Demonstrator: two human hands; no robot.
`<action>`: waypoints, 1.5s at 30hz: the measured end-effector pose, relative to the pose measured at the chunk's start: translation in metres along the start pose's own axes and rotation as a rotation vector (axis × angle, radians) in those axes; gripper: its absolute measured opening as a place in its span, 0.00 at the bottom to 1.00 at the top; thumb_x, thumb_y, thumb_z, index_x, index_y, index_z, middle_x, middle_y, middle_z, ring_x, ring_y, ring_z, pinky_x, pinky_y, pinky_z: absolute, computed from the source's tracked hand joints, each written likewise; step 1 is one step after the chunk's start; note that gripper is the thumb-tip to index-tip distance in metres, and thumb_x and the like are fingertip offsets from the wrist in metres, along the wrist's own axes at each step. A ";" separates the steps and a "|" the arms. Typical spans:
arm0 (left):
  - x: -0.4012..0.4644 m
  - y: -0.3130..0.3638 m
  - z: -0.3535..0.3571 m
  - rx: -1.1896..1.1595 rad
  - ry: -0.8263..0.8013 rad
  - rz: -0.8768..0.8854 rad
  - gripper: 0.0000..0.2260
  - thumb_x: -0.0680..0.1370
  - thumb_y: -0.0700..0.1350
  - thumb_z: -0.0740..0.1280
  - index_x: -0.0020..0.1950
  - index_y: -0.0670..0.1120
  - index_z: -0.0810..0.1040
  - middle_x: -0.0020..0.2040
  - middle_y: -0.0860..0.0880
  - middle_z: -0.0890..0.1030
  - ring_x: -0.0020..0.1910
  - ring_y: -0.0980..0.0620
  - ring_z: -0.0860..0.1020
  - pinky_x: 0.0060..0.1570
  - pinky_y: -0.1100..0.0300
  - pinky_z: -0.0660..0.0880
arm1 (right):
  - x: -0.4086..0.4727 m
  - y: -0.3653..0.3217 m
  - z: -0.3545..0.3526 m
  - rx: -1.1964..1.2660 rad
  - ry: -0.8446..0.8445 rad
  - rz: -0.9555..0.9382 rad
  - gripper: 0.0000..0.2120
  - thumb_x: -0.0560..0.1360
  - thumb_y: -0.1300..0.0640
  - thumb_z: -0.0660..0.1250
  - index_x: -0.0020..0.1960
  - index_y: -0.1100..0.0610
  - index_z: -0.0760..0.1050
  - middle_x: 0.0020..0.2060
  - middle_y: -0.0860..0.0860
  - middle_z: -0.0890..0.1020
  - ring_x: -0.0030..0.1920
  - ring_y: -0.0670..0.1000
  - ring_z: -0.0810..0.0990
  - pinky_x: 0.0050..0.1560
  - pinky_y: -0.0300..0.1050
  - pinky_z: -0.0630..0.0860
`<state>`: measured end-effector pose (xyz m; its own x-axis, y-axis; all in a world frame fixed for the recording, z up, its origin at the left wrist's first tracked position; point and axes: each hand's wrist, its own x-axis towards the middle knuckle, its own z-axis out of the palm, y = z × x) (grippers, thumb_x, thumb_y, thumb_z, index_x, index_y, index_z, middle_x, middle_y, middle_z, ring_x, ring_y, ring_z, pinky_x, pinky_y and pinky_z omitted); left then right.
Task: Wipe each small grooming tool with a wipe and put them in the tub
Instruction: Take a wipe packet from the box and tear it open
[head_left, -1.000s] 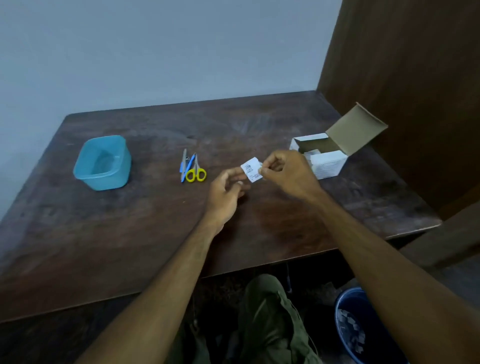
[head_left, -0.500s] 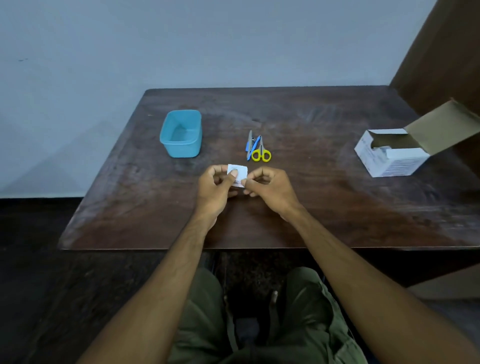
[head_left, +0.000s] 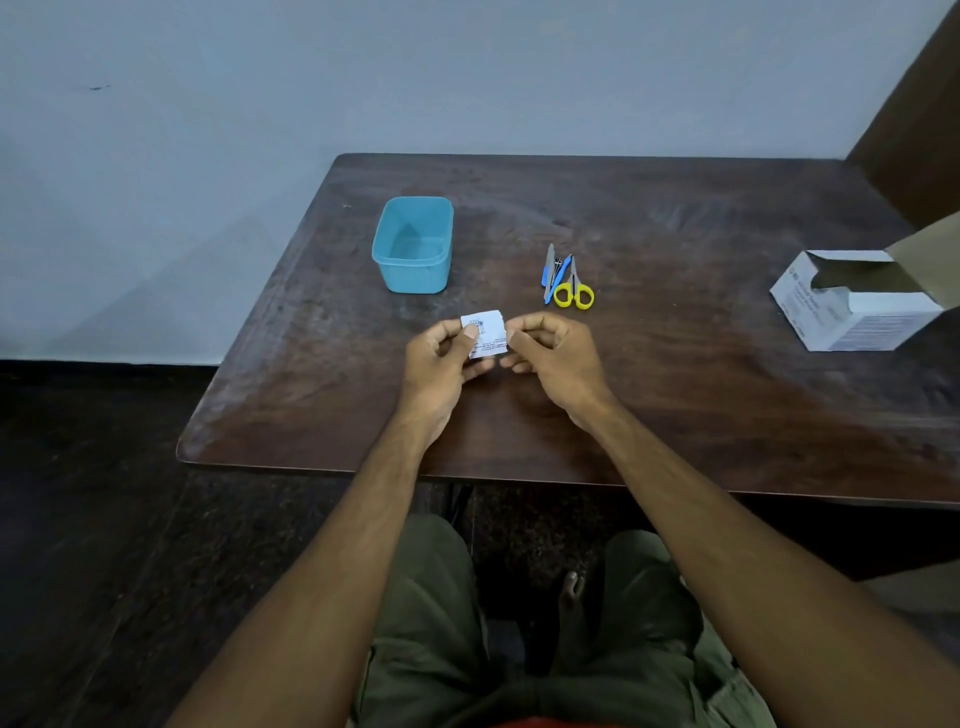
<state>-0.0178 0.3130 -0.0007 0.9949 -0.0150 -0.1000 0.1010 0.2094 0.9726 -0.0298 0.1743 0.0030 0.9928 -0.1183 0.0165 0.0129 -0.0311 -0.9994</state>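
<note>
A small white wipe packet (head_left: 485, 332) with printed text is pinched between both hands above the dark wooden table (head_left: 675, 395). My left hand (head_left: 441, 364) grips its left edge, my right hand (head_left: 556, 358) its right edge. Behind the hands lies a small pile of grooming tools (head_left: 563, 280): yellow-handled scissors, a blue-handled tool and a grey metal one, side by side. An empty teal tub (head_left: 413, 244) stands at the back left of the table.
An open white cardboard box (head_left: 852, 306) with its flap up stands at the table's right side. A wall runs behind the table, and a dark wooden panel stands at the right. My knees are under the near table edge.
The view has swung left, so the box now sits at the right edge. Both hands brought the packet from near the box toward the table's front middle, still holding it.
</note>
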 end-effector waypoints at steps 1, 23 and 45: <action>0.000 -0.001 0.000 0.009 0.007 0.010 0.06 0.81 0.38 0.62 0.54 0.40 0.78 0.45 0.46 0.82 0.42 0.54 0.81 0.41 0.63 0.80 | -0.001 0.001 0.000 0.001 -0.004 -0.009 0.05 0.76 0.66 0.67 0.45 0.58 0.79 0.35 0.52 0.83 0.31 0.46 0.82 0.34 0.36 0.77; -0.001 -0.002 0.004 0.068 0.065 0.017 0.06 0.79 0.39 0.66 0.54 0.42 0.80 0.46 0.46 0.83 0.45 0.53 0.82 0.42 0.62 0.80 | 0.001 0.002 -0.002 0.021 0.012 -0.005 0.05 0.75 0.66 0.68 0.51 0.63 0.78 0.37 0.55 0.82 0.33 0.48 0.82 0.35 0.37 0.78; 0.013 0.009 -0.055 0.587 0.304 0.155 0.08 0.76 0.41 0.70 0.54 0.43 0.79 0.48 0.46 0.84 0.40 0.55 0.81 0.40 0.62 0.77 | 0.002 0.002 -0.006 0.145 0.047 0.030 0.04 0.77 0.68 0.65 0.49 0.63 0.77 0.38 0.55 0.83 0.32 0.47 0.82 0.36 0.38 0.78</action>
<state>-0.0043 0.3680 -0.0043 0.9608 0.2656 0.0788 0.0292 -0.3801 0.9245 -0.0288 0.1677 0.0011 0.9864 -0.1636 -0.0153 0.0039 0.1162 -0.9932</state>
